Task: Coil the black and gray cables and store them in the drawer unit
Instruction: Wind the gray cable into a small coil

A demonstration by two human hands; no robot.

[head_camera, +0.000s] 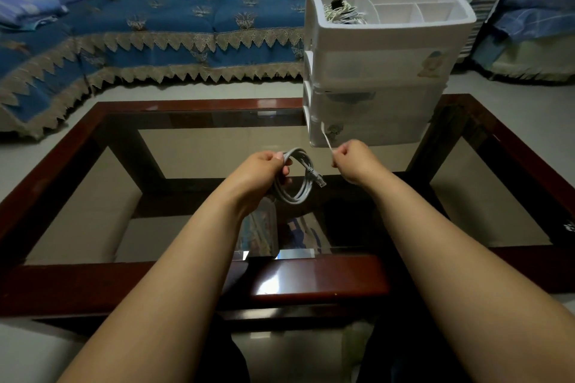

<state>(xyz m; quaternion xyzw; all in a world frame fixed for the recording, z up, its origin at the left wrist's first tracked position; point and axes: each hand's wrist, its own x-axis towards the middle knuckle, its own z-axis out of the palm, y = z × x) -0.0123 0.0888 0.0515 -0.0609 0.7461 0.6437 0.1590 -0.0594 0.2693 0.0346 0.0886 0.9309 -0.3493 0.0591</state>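
Note:
My left hand (264,169) grips a gray cable (300,179) wound into a loose coil that hangs over the glass table, its clear plug end pointing right. My right hand (350,160) is closed on a thin white strip (326,141) that runs up toward the bottom drawer of the white drawer unit (373,71). The unit stands on the table's far right part, its three drawers closed. Its open top tray holds a bundle of pale cable with a small black piece (340,11) in the left compartment. No separate black cable is visible.
The glass tabletop has a dark red wooden frame (311,277). A sofa with a blue patterned cover (155,31) stands behind the table. Bedding is piled at the far right (535,25). Items show on the shelf under the glass.

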